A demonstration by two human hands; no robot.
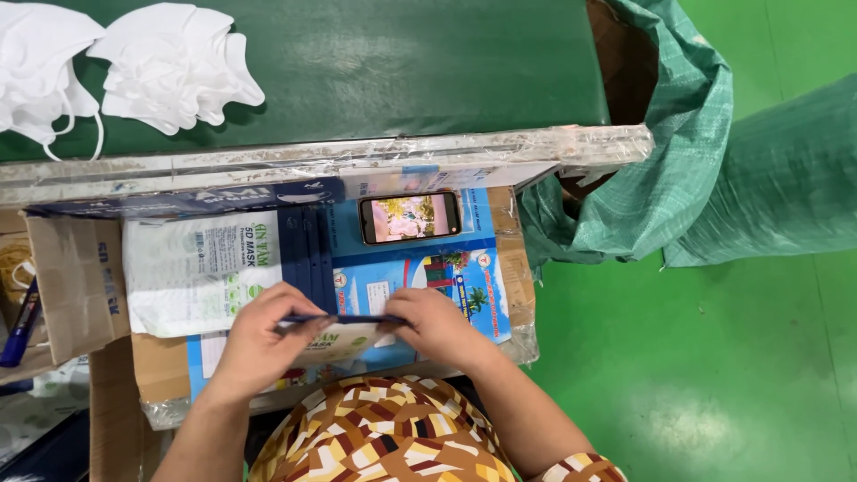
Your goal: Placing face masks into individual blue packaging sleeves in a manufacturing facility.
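Left hand and right hand grip opposite ends of flat dark-blue pack, fingers closed on it, held level just above blue carton near body. Stack of blue packs stands just behind. White mask bag lies left of stack. Phone, screen lit, rests on carton farther back. White masks piled on green table.

Concealed and cropped items, head view

White masks cropped at 10 o'clock edge; blue pen cut off at 9 o'clock; flat box largely covered by left hand and right hand.
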